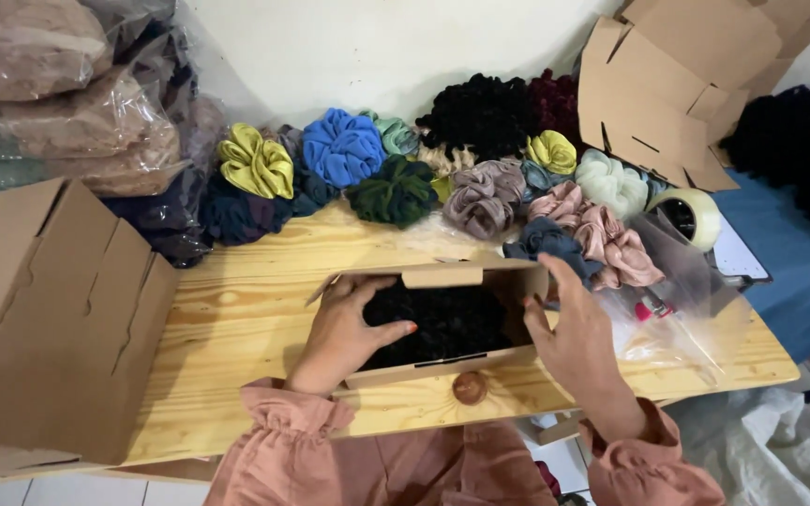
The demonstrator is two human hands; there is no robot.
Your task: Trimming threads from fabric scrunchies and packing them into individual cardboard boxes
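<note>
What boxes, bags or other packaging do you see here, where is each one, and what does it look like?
Small brown cardboard box: table centre, open, black fabric inside, held by both hands.
Flat brown cartons: left edge, stacked.
Folded cartons: top right, against wall.
Clear plastic bags: top left, stuffed.
Tape roll: right, pale.
</note>
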